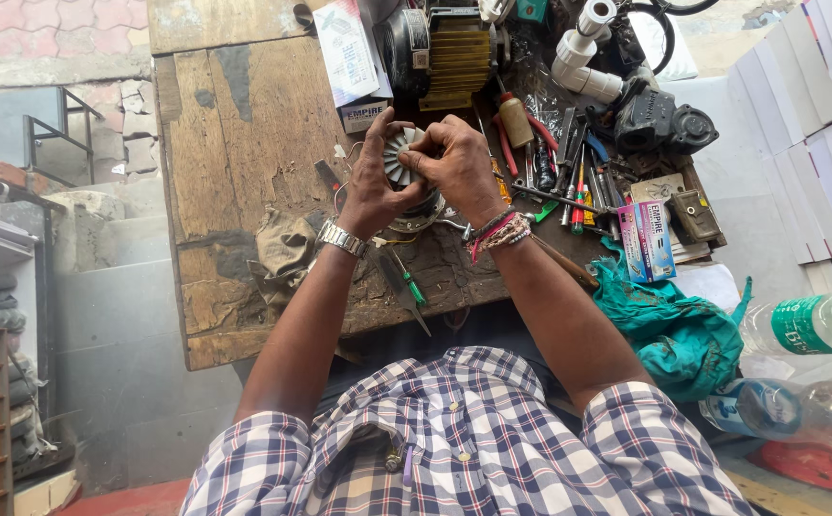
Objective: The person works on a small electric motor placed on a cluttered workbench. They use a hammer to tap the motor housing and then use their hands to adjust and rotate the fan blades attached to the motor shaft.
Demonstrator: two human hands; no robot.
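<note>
**Asha:** Head view, starting at the left: bare worn wood of the tabletop, then a crumpled tan rag near the front edge, lying close under the left forearm.

**Ben:** And the left hand?

**Asha:** Raised off the wood, fingers curled around the near side of a small pale finned fan wheel, thumb up against its edge. It looks like a steadying grip, so the wheel sits tilted toward the face.

**Ben:** So the wheel is in the air, not on the wood?

**Asha:** Yes, held between both hands above the middle of the tabletop. Just below it a round metal part rests on the wood, mostly hidden by the hands.

**Ben:** The right hand?

**Asha:** Fingertips pinched together on the wheel's right rim, as if working one spot while the other hand holds it firm. A green-handled screwdriver lies between the forearms, within easy reach.

**Ben:** Further right?

**Asha:** A heap of pliers and screwdrivers beside the right wrist, a yellow-finned motor body behind, white pipe fittings, small blue-and-pink boxes, a teal cloth hanging off the edge, and clear plastic bottles at the far right.
</note>
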